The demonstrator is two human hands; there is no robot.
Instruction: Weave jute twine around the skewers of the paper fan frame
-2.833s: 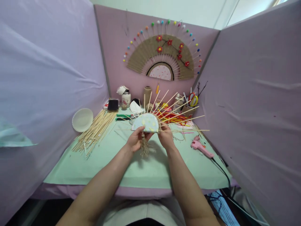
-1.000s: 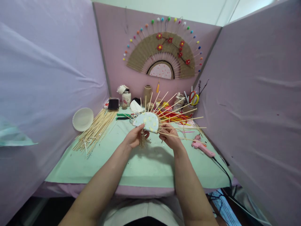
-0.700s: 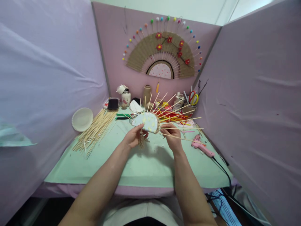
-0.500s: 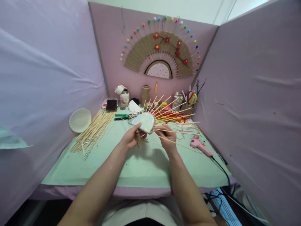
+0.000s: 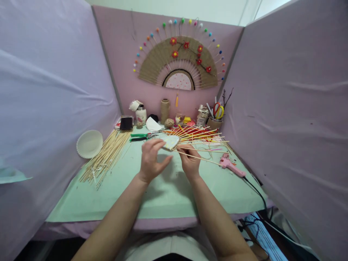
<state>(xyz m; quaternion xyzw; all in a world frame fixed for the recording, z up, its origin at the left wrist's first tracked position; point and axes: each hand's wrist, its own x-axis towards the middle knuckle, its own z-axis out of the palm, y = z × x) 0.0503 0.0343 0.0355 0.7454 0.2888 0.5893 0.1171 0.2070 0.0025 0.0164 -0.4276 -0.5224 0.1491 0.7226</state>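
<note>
A small fan piece [image 5: 171,142] with a pale blue, yellow-patterned face is held above the green table, its thin wooden sticks [image 5: 201,137] spreading out to the right. My right hand [image 5: 190,161] pinches it near the base of the lower sticks. My left hand [image 5: 153,159] is at the piece's left side, thumb and fingers spread apart; its fingertips overlap the left edge of the face, and whether they touch it I cannot tell.
Loose sticks [image 5: 110,156] and a white bowl [image 5: 89,144] lie left. Green-handled pliers [image 5: 140,137] sit behind my left hand. A pink glue gun [image 5: 232,166] with its cord is right. Jars, twine roll [image 5: 164,110] and scissors [image 5: 219,111] line the back, beneath a large fan [image 5: 160,61].
My left hand has let go of its hold on the lower left of the piece and opened. The piece has tilted flatter, its sticks now lower. The whole view has shifted slightly.
</note>
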